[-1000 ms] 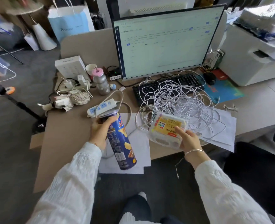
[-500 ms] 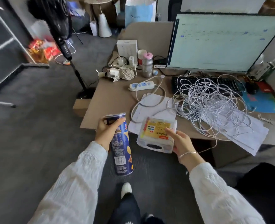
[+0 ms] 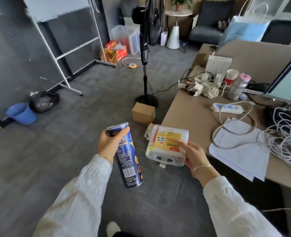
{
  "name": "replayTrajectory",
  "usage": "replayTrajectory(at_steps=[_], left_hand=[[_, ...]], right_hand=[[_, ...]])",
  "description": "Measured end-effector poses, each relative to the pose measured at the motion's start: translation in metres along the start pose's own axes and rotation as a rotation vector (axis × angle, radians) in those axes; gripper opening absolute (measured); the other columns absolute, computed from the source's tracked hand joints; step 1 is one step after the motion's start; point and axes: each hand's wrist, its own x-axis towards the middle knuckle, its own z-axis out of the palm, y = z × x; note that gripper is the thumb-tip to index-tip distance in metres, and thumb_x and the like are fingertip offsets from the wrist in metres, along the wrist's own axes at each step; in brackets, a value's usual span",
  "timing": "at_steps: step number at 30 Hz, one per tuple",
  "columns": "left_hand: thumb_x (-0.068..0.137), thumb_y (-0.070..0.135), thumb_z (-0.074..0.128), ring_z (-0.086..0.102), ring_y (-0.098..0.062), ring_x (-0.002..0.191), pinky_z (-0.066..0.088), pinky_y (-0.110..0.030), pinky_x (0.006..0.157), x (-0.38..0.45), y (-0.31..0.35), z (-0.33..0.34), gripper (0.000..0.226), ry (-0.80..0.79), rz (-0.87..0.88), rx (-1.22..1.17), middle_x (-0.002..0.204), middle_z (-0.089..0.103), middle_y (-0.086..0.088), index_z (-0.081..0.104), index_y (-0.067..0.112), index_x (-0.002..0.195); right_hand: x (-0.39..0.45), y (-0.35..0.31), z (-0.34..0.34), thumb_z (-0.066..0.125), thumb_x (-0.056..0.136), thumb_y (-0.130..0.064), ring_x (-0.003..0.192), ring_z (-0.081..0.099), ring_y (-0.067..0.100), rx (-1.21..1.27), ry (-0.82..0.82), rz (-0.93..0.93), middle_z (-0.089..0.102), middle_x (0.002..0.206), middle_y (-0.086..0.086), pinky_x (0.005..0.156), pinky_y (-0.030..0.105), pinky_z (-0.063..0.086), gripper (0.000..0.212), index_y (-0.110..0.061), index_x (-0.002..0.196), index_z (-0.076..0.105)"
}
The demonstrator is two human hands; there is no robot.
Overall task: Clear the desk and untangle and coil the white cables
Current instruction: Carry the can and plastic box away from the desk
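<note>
Left hand (image 3: 108,144): fingers wrapping round the upper end of a blue crisp tube (image 3: 126,156), which is hanging tilted over the grey carpet (image 3: 64,151), off the bench. Right hand (image 3: 195,155): fingers and thumb gripping the near right corner of a clear plastic box (image 3: 166,145) with a yellow label, held just off the bench's (image 3: 189,106) left edge. White cables (image 3: 285,139): lying in a loose tangled heap at the bench's right side, over the keyboard (image 3: 278,117) and white papers (image 3: 240,149) that are overhanging the near edge. Power strip (image 3: 226,108): sitting mid-bench. Open carpet is stretching left toward a blue bucket (image 3: 20,113); a cardboard box (image 3: 143,112) and fan stand (image 3: 145,79) are standing beside the bench corner.
</note>
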Motion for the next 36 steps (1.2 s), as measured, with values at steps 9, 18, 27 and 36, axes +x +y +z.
replayTrajectory(at_steps=[9,18,27,36], left_hand=[[0.072,0.021,0.085,0.068,-0.007,0.056,0.048,-0.017,0.045,0.119,0.071,-0.164,0.044,0.073,0.006,-0.024,0.081,0.072,-0.002,0.062,0.005,0.107],[0.067,0.029,0.088,0.072,-0.013,0.066,0.050,-0.018,0.047,0.237,0.114,-0.253,0.058,0.150,-0.002,-0.049,0.089,0.075,-0.005,0.061,0.007,0.113],[0.070,0.026,0.086,0.070,-0.009,0.060,0.048,-0.017,0.045,0.442,0.189,-0.285,0.044,0.151,0.002,-0.019,0.087,0.074,-0.005,0.063,0.009,0.103],[0.069,0.027,0.087,0.071,-0.011,0.064,0.050,-0.018,0.047,0.653,0.282,-0.302,0.049,0.181,0.028,-0.004,0.086,0.074,-0.003,0.062,0.008,0.107]], right_hand=[[0.056,0.023,0.215,0.074,0.081,-0.026,0.092,0.071,0.028,0.016,-0.047,0.021,0.074,0.102,0.011,0.087,0.051,0.055,0.034,-0.006,0.108,0.065],[0.132,0.013,0.361,0.074,0.082,-0.025,0.088,0.071,0.030,-0.061,-0.076,0.023,0.074,0.095,0.012,0.079,0.044,0.056,0.034,-0.004,0.106,0.066],[0.289,-0.030,0.518,0.074,0.082,-0.024,0.086,0.073,0.028,-0.055,-0.116,0.047,0.075,0.095,0.011,0.072,0.039,0.059,0.032,-0.005,0.106,0.065],[0.457,-0.105,0.672,0.075,0.080,-0.024,0.089,0.072,0.029,-0.096,-0.158,0.042,0.075,0.096,0.012,0.083,0.046,0.057,0.038,-0.003,0.110,0.064]])
